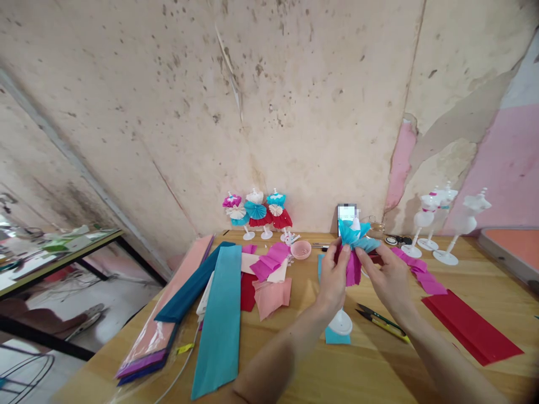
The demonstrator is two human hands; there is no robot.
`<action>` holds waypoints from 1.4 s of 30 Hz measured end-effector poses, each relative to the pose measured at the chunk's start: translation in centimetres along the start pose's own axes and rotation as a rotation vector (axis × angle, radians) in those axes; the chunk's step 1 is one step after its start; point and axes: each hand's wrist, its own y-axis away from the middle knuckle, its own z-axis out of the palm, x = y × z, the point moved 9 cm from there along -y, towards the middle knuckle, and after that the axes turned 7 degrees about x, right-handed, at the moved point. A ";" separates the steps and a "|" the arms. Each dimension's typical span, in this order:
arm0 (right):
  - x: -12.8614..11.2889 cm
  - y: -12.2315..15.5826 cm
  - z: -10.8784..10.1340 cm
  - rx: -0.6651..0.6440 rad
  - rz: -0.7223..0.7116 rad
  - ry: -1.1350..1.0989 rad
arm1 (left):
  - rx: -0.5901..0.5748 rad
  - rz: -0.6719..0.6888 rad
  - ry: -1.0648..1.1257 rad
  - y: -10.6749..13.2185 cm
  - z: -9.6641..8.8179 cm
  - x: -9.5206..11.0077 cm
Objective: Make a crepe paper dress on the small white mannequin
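Between my two hands is a small white dress-form mannequin on a stand, its round white base just above the table. Turquoise crepe paper flares out around its upper part, with magenta crepe paper hanging below. My left hand is closed on the paper at the waist from the left. From the right, the thumb and fingers of my right hand pinch the turquoise paper. The fingers partly hide the mannequin's body. Thread snips lie beside my right forearm.
Three dressed mannequins stand by the wall, and bare white ones at right. A pink bowl, a phone, red crepe paper, magenta strips and long turquoise crepe paper lie or stand around.
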 end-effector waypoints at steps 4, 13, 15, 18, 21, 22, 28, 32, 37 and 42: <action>-0.9 0.2 -0.3 0.049 -0.096 0.102 | 0.000 -0.024 0.019 0.0 -0.1 0.0; -0.8 -0.1 -0.3 0.010 0.005 -0.039 | -0.045 0.049 -0.039 0.2 0.3 1.1; -0.7 0.0 -0.5 0.028 0.007 -0.014 | -0.042 0.063 -0.061 0.2 0.3 1.2; -0.3 0.1 -0.2 -0.015 0.040 -0.059 | -0.033 0.055 -0.043 0.1 0.1 1.0; 0.2 0.1 0.5 -0.081 0.125 -0.222 | -0.039 0.027 0.003 0.1 0.2 0.9; 0.4 0.0 0.6 -0.093 0.156 -0.278 | -0.040 0.021 0.015 0.2 0.2 0.9; 1.0 -0.2 1.0 -0.120 0.247 -0.447 | -0.030 -0.005 0.045 0.2 0.3 0.9; 1.3 -0.3 0.5 -0.059 0.216 -0.347 | -0.029 -0.018 0.048 0.2 0.3 0.7; 1.4 -0.3 0.1 -0.022 0.194 -0.270 | -0.039 -0.013 0.023 0.3 0.4 0.6; 1.3 -0.4 0.1 -0.022 0.169 -0.240 | -0.049 -0.002 0.019 0.4 0.5 0.5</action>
